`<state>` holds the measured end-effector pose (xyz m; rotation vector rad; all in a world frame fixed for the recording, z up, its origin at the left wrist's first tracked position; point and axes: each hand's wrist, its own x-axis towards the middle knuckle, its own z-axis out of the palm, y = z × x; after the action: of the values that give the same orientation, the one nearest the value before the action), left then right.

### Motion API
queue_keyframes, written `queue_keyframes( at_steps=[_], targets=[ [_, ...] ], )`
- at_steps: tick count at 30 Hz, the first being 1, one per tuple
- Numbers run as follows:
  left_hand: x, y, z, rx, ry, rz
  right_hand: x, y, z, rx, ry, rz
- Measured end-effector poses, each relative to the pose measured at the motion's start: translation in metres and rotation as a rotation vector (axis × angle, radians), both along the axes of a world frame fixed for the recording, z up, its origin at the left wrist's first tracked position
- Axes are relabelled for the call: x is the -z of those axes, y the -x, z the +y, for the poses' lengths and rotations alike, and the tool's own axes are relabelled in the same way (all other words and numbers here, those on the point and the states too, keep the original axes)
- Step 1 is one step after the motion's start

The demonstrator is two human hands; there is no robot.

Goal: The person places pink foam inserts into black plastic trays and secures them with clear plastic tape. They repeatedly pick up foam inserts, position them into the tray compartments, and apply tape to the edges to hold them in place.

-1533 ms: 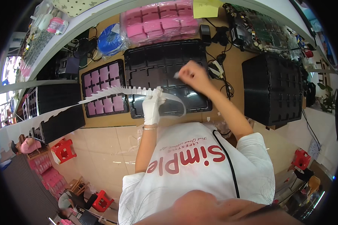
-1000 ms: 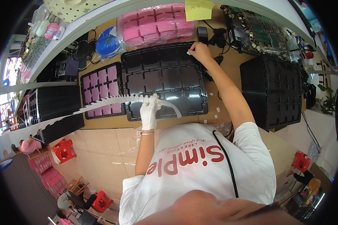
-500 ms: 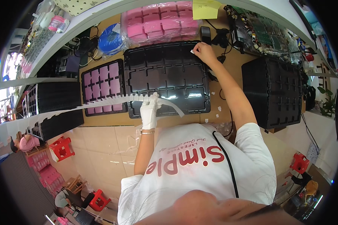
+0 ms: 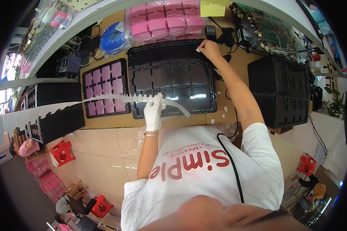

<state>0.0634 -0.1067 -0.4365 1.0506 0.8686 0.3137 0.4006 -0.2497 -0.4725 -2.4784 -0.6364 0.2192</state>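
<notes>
White strip (image 4: 138,99) is trailing from the left hand (image 4: 153,111) across the black tray (image 4: 211,89) and the pink-filled tray (image 4: 84,88) to its left; it could be snagging on an edge if that hand were pulling sideways. At the black tray's far right corner, a small white piece (image 4: 198,49) could be sitting crooked if the right hand (image 4: 210,49) were tilting it. The gloved left grip is pinching the strip, forearm pointing far; the bare right arm is reaching far, fingertips pinching the piece.
</notes>
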Motion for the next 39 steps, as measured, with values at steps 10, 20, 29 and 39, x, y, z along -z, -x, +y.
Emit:
queue_keyframes(
  at_steps=[10, 20, 29, 39],
  targets=[
    [-0.023, 0.033, 0.013, -0.087, -0.128, 0.171, -0.029, 0.098, -0.024, -0.142, -0.855, 0.743],
    [-0.036, 0.053, 0.011, -0.131, 0.121, 0.023, -0.044, 0.26, 0.053, -0.425, -0.547, 0.969],
    [-0.036, 0.073, 0.023, -0.257, -0.071, 0.177, -0.045, 0.274, 0.077, -0.646, -0.521, 0.47],
    [-0.016, 0.09, 0.063, -0.282, -0.212, 0.173, -0.029, 0.269, 0.131, -0.615, -0.158, 0.228]
  ],
)
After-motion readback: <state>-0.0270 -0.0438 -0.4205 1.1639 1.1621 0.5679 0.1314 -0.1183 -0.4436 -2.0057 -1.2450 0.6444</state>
